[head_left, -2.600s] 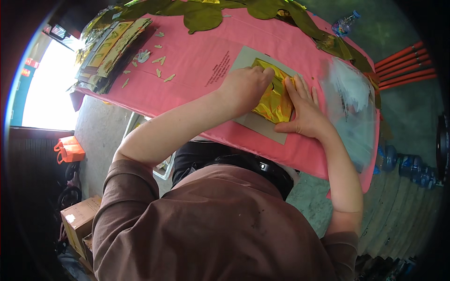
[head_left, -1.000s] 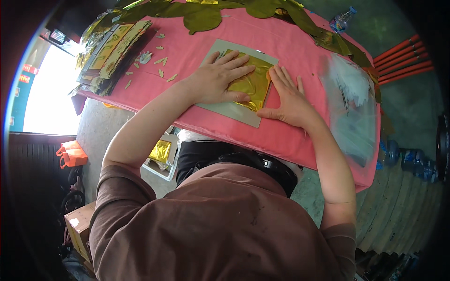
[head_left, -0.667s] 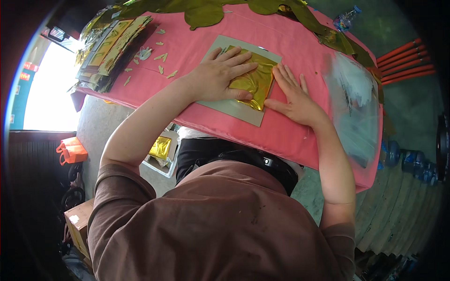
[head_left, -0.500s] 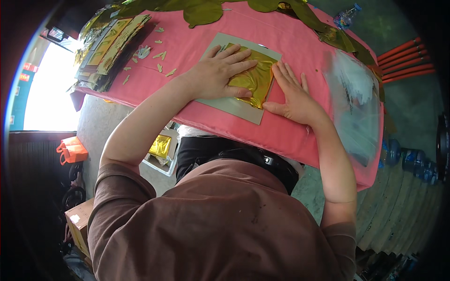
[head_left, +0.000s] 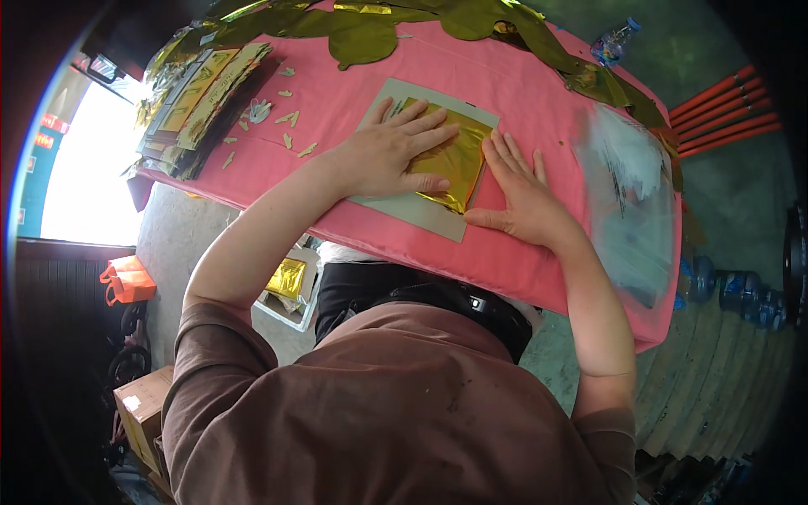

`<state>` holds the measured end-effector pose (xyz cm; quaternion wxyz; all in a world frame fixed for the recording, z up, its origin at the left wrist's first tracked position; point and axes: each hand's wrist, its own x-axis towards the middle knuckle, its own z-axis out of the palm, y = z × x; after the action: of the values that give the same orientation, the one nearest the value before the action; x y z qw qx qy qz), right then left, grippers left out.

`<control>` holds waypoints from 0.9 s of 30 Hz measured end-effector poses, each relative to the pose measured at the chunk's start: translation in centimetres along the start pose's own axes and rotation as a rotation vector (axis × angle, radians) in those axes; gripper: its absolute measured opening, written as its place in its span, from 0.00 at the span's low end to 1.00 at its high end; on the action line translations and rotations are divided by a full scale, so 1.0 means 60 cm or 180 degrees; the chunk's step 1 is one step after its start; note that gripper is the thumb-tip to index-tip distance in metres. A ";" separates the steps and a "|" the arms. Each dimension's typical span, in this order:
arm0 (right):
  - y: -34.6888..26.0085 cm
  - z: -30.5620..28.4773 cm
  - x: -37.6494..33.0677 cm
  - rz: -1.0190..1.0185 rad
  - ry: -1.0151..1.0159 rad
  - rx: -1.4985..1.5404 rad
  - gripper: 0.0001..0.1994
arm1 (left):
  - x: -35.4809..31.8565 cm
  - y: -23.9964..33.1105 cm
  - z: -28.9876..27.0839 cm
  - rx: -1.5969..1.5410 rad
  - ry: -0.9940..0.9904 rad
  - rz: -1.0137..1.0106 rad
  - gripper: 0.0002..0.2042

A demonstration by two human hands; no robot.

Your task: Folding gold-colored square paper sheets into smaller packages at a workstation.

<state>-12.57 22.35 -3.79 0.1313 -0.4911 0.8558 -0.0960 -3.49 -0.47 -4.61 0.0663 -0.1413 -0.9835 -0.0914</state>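
Note:
A folded packet of shiny gold foil [head_left: 459, 160] lies on a flat grey-green card [head_left: 400, 208] on the pink-covered table. My left hand [head_left: 391, 156] rests on the packet's left side, its fingers spread over the foil and the thumb stretched toward the near part. At the right edge, my right hand [head_left: 526, 194] lies with its fingers extended, the fingertips and thumb by the rim of the card and foil. Neither hand grasps anything. Part of the card and foil is hidden under my left hand.
Stacked printed cards [head_left: 198, 105] stand at the table's left, near small pale clips [head_left: 288, 117]. Clear plastic bags [head_left: 627, 202] lie at the right. Gold foil balloons [head_left: 362, 42] line the far edge. A white tub [head_left: 310, 273] holding another gold packet is below the table.
The whole view has shifted slightly, with the table sitting a little lower. Both hands keep nearly the same places on the foil and card.

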 end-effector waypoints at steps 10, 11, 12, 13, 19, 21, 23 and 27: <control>-0.027 -0.011 0.029 0.0047 -0.0203 -0.0164 0.54 | 0.007 0.009 -0.002 0.0117 -0.0025 0.0110 0.37; -0.031 -0.012 0.032 0.0038 -0.0221 -0.0159 0.54 | 0.006 0.010 0.000 0.0110 -0.0036 0.0104 0.37; -0.033 -0.012 0.034 0.0028 -0.0239 -0.0153 0.54 | 0.006 0.009 0.001 0.0144 0.0005 0.0111 0.38; -0.031 -0.008 0.036 0.0026 -0.0251 -0.0143 0.54 | 0.005 0.009 0.003 0.0178 0.0047 0.0117 0.38; -0.031 -0.004 0.037 -0.0059 -0.0132 -0.0016 0.55 | 0.008 0.008 0.005 0.0078 0.0039 0.0143 0.39; -0.037 -0.005 0.036 0.0082 -0.0135 0.0018 0.54 | 0.005 0.005 0.007 0.0021 0.0093 0.0116 0.39; -0.037 -0.008 0.035 0.0073 -0.0124 -0.0033 0.54 | 0.003 0.002 0.011 -0.0038 0.0141 0.0091 0.40; -0.030 -0.005 0.035 -0.0038 0.0074 -0.0068 0.56 | 0.004 -0.004 0.013 0.0034 0.0171 0.0163 0.42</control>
<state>-12.20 19.67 -3.25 0.1156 -0.4964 0.8553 -0.0934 -3.88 -0.46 -5.38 0.0957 -0.1635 -0.9779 -0.0881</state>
